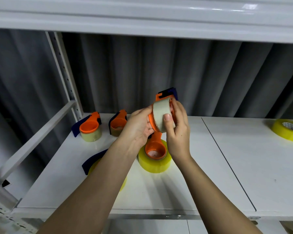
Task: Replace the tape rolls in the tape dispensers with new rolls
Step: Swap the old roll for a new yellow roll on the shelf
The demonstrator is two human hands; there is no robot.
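I hold an orange and navy tape dispenser (166, 94) in the air above the white shelf (210, 166). My left hand (139, 127) grips its orange body from the left. My right hand (176, 130) wraps a pale, thin tape roll (160, 112) that sits on the dispenser's hub, thumb pressed on the roll's face. Below my hands a dispenser with a thick yellow roll (155, 157) stands on the shelf. Another yellow-rolled dispenser (95, 162) is partly hidden under my left forearm.
Two more orange dispensers with thin rolls, one (90, 128) and the other (118, 123), stand at the shelf's back left. A loose yellow tape roll (287, 130) lies at the far right. A white upper shelf (142, 19) hangs overhead, and a grey curtain (193, 73) closes the back.
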